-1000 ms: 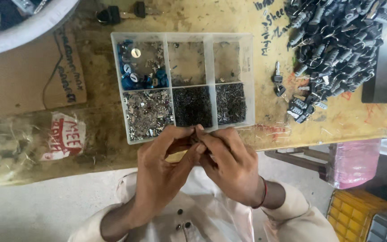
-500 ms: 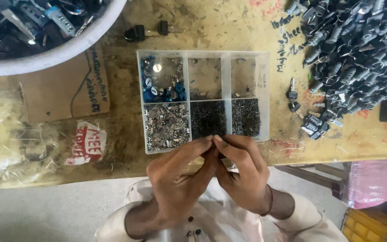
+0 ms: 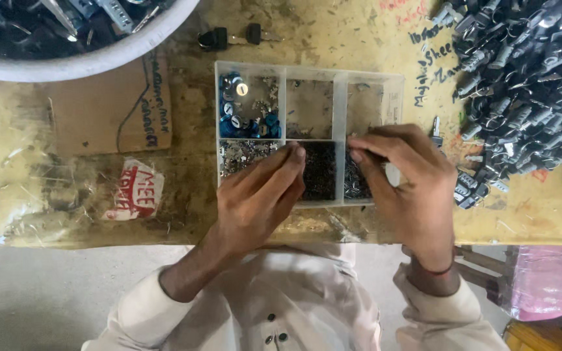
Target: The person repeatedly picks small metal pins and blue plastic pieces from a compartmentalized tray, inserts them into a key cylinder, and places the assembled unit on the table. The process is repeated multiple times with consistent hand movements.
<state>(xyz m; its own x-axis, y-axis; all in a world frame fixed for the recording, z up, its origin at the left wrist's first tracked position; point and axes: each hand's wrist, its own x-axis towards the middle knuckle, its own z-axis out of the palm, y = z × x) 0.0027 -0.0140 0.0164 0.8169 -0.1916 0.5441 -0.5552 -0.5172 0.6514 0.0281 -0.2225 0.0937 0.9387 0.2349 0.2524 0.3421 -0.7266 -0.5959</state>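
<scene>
A clear plastic compartment box (image 3: 341,75) sits on a worn yellow workbench (image 3: 333,36). Its back left cell holds blue and silver round parts (image 3: 242,114); the front cells hold small silver and dark metal bits (image 3: 320,172). My left hand (image 3: 258,195) lies over the front left and middle cells, fingers together, tips pinched on something too small to make out. My right hand (image 3: 404,182) hovers over the front right cell, fingers curled down into it. The two hands are a little apart.
A big heap of dark lock cylinders with rings (image 3: 528,84) fills the right of the bench. A white tub of metal parts (image 3: 86,62) stands back left, beside a cardboard piece (image 3: 105,114), a crumpled plastic bag (image 3: 79,195) and two black-headed keys (image 3: 229,36). A pink bag (image 3: 548,283) sits below right.
My hands were pressed together below the box working a small part; now they have separated and moved up over the front cells. The view has shifted closer.
</scene>
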